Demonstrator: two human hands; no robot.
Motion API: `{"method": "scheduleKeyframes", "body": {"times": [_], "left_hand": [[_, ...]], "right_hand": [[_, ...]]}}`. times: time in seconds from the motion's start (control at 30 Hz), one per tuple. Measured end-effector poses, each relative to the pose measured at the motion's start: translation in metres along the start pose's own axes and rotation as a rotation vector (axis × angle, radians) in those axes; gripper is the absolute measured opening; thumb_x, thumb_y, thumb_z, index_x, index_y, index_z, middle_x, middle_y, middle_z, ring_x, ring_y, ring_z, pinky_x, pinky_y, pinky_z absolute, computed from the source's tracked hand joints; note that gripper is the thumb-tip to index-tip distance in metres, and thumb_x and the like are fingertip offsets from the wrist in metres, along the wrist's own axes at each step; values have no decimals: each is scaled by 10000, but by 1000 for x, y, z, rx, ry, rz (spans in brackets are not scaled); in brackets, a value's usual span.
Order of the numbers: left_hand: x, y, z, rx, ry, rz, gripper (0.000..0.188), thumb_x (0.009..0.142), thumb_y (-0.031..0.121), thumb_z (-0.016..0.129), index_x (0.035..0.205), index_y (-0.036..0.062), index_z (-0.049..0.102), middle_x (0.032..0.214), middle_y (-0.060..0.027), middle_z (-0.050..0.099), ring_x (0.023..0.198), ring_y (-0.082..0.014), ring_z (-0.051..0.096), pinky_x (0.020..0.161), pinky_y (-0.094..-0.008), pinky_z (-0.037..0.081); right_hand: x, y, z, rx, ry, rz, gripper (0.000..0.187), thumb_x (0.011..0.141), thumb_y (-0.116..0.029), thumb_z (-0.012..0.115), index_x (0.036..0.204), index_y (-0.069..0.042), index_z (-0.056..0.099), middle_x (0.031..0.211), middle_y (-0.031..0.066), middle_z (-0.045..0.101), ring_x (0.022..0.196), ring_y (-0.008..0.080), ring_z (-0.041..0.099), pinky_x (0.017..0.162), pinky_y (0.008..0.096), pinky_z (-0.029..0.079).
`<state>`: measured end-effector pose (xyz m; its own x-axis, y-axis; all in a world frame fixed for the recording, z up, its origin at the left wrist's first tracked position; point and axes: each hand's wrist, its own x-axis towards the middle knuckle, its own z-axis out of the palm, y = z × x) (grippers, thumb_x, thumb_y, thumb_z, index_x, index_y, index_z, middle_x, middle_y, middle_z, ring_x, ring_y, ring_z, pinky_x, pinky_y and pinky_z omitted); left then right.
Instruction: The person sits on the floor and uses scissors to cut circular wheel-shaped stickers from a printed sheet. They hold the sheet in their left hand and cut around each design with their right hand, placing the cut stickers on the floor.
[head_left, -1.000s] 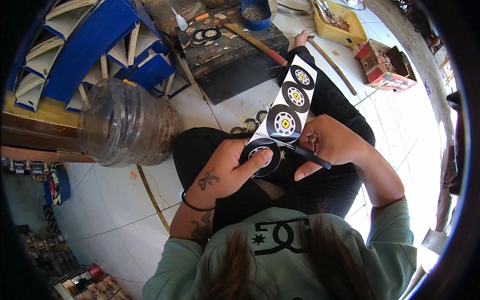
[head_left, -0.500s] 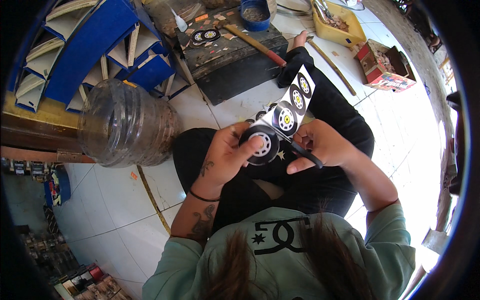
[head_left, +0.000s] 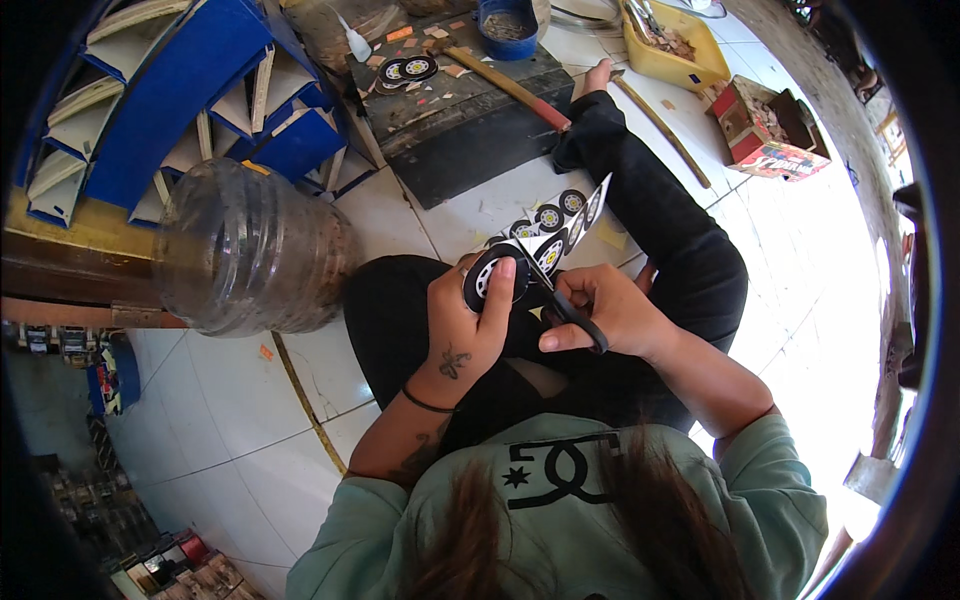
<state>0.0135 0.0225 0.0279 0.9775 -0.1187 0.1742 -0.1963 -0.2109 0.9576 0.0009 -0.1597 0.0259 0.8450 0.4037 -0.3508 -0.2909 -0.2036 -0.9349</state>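
Note:
Over my lap, my left hand pinches a strip of stickers printed with black wheels, its thumb on the nearest wheel. My right hand grips black-handled scissors, whose blades reach the strip beside that wheel. The strip's far end is tilted up. Another sheet with wheel prints shows just beyond it; whether my hand holds it too I cannot tell. Round wheel cutouts rest on the dark wooden box ahead.
On the dark box lie a hammer, a glue bottle and a blue bowl. A clear plastic jar and blue wooden pieces stand left. At right are a yellow tub, a carton and another hammer.
Both hands have shifted slightly left, my right one also a little lower. The strip has turned and tilted, its far end now lower, and more of the sheet beyond shows.

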Motion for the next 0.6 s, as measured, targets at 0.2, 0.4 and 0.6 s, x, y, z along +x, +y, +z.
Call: {"method": "scheduleKeyframes", "body": {"times": [0.2, 0.4, 0.6], "left_hand": [[-4, -2, 0, -8, 4, 69, 299, 904, 220, 516, 706, 0, 562, 568, -1, 535, 491, -57, 485, 450, -202, 358], [-6, 4, -2, -33, -3, 58, 255, 897, 190, 518, 745, -10, 563, 578, -25, 518, 501, -85, 475, 473, -223, 365], [-5, 12, -8, -19, -61, 17, 208, 884, 138, 517, 795, -42, 571, 610, -96, 526, 527, -145, 485, 509, -273, 387]], "right_hand": [[-3, -5, 9, 77, 2, -24, 466, 588, -360, 838, 684, -9, 545, 587, 6, 544, 542, 64, 513, 498, 181, 383], [-3, -5, 12, 115, 16, -87, 468, 582, -363, 841, 675, -19, 537, 599, 6, 553, 549, 62, 518, 501, 183, 392], [-2, -3, 8, -30, 48, -92, 490, 561, -389, 845, 649, -31, 521, 569, -3, 531, 521, 66, 497, 489, 183, 380]]}}
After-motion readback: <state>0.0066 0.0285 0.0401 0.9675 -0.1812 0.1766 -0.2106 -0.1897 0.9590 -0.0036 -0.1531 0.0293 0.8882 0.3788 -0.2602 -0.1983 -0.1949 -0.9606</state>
